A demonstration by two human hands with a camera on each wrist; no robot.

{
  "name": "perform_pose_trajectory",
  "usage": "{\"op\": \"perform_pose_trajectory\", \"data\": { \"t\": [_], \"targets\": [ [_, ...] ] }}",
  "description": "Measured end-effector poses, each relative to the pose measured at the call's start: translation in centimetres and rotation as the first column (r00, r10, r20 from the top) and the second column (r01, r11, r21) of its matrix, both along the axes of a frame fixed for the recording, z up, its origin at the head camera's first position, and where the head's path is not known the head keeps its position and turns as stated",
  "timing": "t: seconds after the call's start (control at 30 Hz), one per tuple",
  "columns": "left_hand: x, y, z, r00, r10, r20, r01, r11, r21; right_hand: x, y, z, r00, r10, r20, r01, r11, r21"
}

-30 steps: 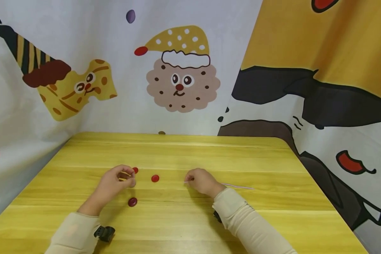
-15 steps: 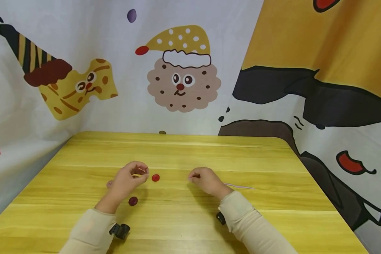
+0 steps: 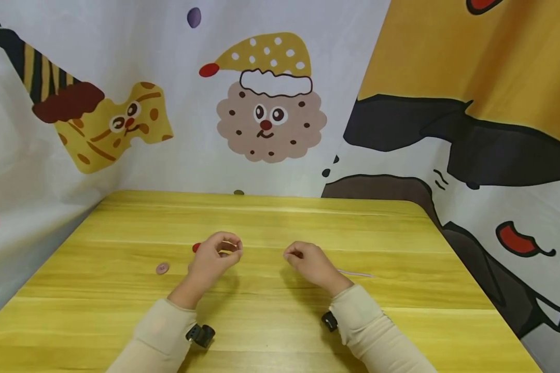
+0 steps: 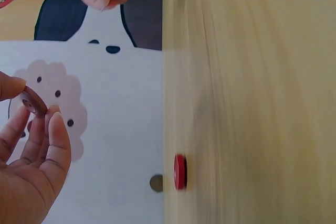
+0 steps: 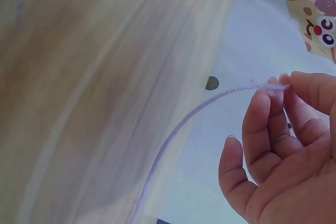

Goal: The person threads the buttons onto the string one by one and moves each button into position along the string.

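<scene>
Cord, pale purple, trails rightward from the half-curled right hand pinching it; the left hand, likewise curled, pinches a brown button. Beside that hand on the worktop are a partly hidden red button and, farther left, a pink button.

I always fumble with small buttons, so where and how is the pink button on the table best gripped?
Probably grip the pink button by opposite edges of its rim, coming from above: it seems to lie flat on the table, round face up, so the rim gives a hold. The left hand is nearer, but pinches a brown button.
</scene>
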State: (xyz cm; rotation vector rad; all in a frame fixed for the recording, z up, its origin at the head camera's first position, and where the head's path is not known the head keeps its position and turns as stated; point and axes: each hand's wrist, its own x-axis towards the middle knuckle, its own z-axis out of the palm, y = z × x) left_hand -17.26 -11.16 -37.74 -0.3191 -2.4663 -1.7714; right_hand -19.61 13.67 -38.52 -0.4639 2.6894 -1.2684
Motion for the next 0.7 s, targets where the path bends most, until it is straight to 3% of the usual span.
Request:
{"op": "perform_pose_trajectory", "data": {
  "t": [0.3, 0.7],
  "targets": [
    [-0.5, 2.4, -0.4, 0.998, -0.055, 0.01, 0.054, 0.996, 0.071, 0.4, 0.2, 0.2, 0.999, -0.034, -0.034, 0.033, 0.999, -0.011],
    [-0.7, 4.5, -1.0, 0.998, -0.052, 0.02, 0.049, 0.993, 0.107, 1.0, 0.5, 0.0, 0.997, -0.075, -0.015, 0.074, 0.996, -0.059]
  ]
}}
